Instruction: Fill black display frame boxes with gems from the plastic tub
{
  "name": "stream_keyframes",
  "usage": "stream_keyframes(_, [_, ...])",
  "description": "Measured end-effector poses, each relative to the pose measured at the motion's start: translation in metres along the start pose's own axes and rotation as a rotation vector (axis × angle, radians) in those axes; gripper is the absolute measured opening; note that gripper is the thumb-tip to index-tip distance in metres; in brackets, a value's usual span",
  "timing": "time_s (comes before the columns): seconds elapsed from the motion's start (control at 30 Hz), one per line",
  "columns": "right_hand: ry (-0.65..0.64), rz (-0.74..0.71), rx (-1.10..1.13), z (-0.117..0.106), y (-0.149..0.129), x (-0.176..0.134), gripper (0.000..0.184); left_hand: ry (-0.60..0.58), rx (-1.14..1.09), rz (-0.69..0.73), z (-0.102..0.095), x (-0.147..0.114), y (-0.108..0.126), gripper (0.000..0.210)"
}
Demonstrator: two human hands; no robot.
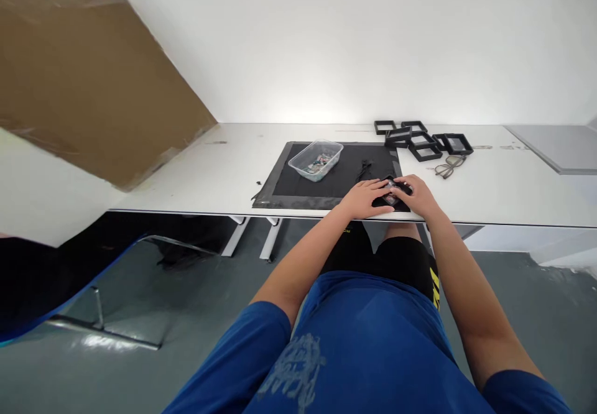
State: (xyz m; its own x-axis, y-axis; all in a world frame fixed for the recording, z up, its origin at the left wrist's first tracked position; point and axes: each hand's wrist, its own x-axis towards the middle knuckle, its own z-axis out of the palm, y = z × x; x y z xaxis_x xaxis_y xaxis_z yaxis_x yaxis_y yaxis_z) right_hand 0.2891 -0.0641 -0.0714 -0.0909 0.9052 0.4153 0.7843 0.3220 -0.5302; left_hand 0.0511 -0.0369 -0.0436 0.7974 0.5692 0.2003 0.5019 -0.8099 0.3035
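Observation:
At the front edge of the table, both hands are around a small black frame (390,197) with shiny, multicoloured contents in its middle. My left hand (362,199) comes from the left, its fingers reaching over the frame and its thumb along the near side. My right hand (418,197) grips the right side, fingers bent at the far edge and thumb near the middle. Fingers cover much of the frame. Beneath lies a black mat (298,187). On the mat stands a clear plastic tub (305,168) holding small mixed pieces, with a thin dark tangled item (365,168) to its right.
Several black box-like frames (424,151) lie in a cluster at the back right of the white table (513,196). Eyeglasses (450,166) rest in front of them. A grey panel (559,147) is at far right. A brown-covered partition (93,78) rises at left, above a metal-legged chair (102,333).

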Motion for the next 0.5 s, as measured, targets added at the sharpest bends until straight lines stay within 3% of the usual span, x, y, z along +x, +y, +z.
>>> stream_keyframes(0.23, [0.002, 0.035, -0.072, 0.001, -0.003, -0.007, 0.035, 0.055, 0.046, -0.033, 0.003, -0.001, 0.006, 0.053])
stream_keyframes(0.5, [0.001, 0.119, 0.007, -0.003, -0.002, -0.015, 0.034, 0.096, 0.112, -0.061, 0.005, -0.003, 0.006, 0.044])
